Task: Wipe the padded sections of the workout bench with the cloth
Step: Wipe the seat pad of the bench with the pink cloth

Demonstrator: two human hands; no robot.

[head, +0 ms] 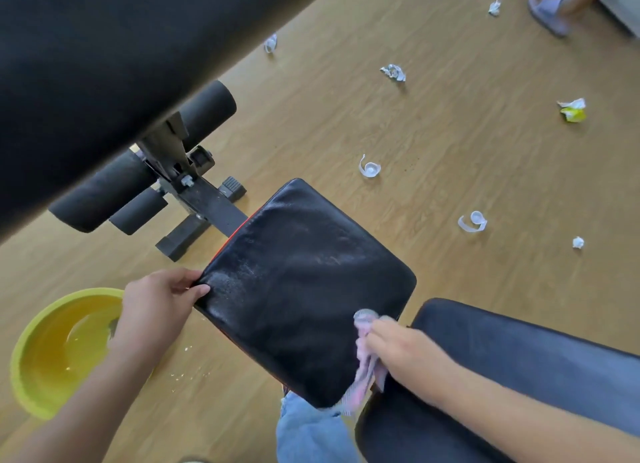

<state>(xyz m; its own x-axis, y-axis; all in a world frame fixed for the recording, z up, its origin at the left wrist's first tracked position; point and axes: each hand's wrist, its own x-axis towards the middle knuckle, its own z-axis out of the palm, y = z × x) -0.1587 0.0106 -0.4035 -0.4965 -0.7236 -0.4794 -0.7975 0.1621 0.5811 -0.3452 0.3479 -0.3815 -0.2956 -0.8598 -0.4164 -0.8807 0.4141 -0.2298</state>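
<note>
The black padded seat of the workout bench fills the middle of the view, with a whitish smear near its left corner. My left hand pinches that left corner of the seat. My right hand holds a crumpled pink-and-white cloth against the seat's near right edge, by the gap to the back pad. Black foam rollers and the metal frame sit at the far left end.
A yellow-green basin with liquid stands on the wooden floor at the lower left. Several crumpled paper scraps and plastic bits litter the floor on the right. A person's sandalled foot is at the top right. A large dark shape covers the upper left.
</note>
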